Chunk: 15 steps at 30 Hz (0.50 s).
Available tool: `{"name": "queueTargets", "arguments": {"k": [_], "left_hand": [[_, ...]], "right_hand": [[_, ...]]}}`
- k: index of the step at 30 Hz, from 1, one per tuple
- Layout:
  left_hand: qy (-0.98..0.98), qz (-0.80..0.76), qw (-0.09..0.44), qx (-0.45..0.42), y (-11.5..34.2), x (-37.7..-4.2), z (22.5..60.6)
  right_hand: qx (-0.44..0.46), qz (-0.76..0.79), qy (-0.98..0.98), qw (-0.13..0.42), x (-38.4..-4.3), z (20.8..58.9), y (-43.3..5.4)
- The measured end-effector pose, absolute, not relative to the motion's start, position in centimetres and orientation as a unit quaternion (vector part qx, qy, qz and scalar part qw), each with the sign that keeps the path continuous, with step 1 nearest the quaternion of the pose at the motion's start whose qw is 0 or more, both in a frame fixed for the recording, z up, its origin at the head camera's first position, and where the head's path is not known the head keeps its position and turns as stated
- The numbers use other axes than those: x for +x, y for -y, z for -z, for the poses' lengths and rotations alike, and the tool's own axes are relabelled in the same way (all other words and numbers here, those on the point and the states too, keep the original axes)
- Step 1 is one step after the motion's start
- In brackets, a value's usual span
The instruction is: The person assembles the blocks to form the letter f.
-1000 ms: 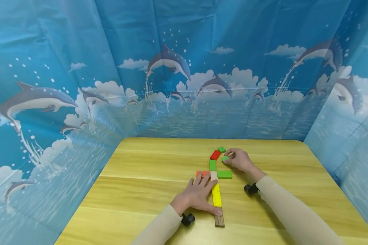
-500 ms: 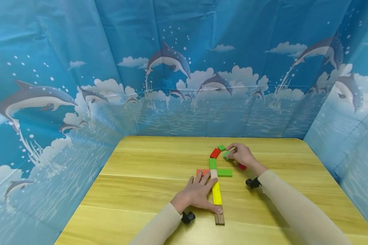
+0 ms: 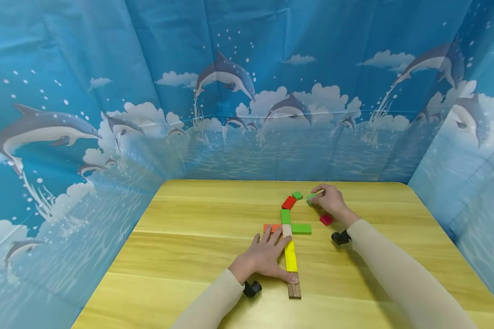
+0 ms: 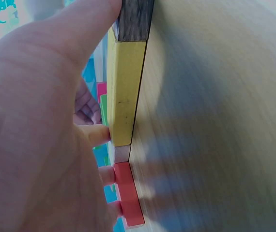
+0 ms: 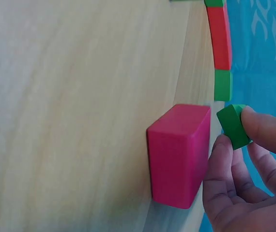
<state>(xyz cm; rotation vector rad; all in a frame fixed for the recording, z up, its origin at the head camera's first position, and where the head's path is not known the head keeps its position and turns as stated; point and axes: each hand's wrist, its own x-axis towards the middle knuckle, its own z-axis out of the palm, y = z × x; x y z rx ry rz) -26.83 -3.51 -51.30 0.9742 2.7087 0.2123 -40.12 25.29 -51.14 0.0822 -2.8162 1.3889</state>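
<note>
In the head view, my left hand (image 3: 265,256) lies spread over a row of flat blocks, its thumb on the dark brown block (image 3: 294,290) and its fingertips at the orange block (image 3: 270,227) and the white block (image 3: 287,230). A yellow block (image 3: 290,257) shows between thumb and index finger. My right hand (image 3: 330,201) pinches a small green block (image 5: 233,126) between thumb and fingers, right of another small green block (image 3: 298,195). A red block (image 3: 288,203) and a green block (image 3: 285,216) link that one to the row. A longer green block (image 3: 301,229) juts right from the white block.
A crimson block (image 3: 326,220) sits on the wooden table (image 3: 197,256) below my right hand, and appears large in the right wrist view. A dolphin-printed blue curtain (image 3: 247,151) hangs behind the table and along both sides.
My right hand has moved away and to the right with the small green block, uncovering the crimson block. The left hand stays on the row.
</note>
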Motion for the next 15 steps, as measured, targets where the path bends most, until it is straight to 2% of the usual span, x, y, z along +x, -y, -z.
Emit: {"name": "queueTargets", "arguments": {"k": [15], "left_hand": [[-0.93, -0.078, 0.135, 0.332, 3.6, -27.0, 51.2]], "right_hand": [[-0.015, -0.435, 0.9, 0.004, -42.7, 51.8, -25.1]]}}
